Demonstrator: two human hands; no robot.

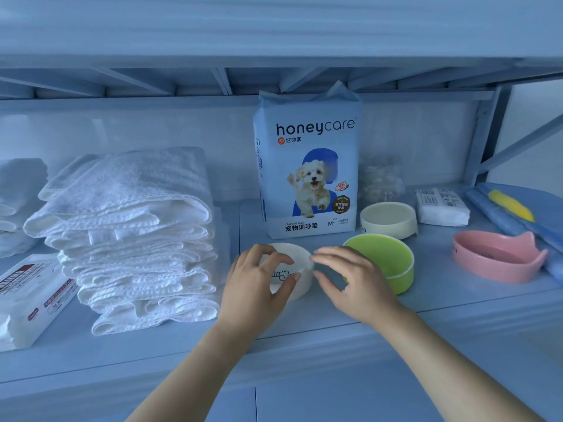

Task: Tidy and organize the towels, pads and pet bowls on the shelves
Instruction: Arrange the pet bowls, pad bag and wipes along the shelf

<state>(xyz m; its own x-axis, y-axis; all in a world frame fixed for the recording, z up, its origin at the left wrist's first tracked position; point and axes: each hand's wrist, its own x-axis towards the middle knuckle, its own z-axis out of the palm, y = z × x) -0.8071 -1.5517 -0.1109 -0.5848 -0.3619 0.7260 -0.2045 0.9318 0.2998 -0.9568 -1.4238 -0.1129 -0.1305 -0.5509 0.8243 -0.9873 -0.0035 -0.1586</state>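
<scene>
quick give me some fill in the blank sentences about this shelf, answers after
The left hand holds the white bowl; the bowl just right of it is coloured ____.
The pad pack stands upright and pictures a ____.
The towel stack lies ____ of the white bowl.
Of the four bowls, the pink bowl sits farthest ____.
Missing words: green; dog; left; right.

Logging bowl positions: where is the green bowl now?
Head view, right of centre: the green bowl stands on the shelf, before the cream bowl, beside the right hand.

Left hand [259,281] curled, right hand [353,281] outstretched.
</scene>
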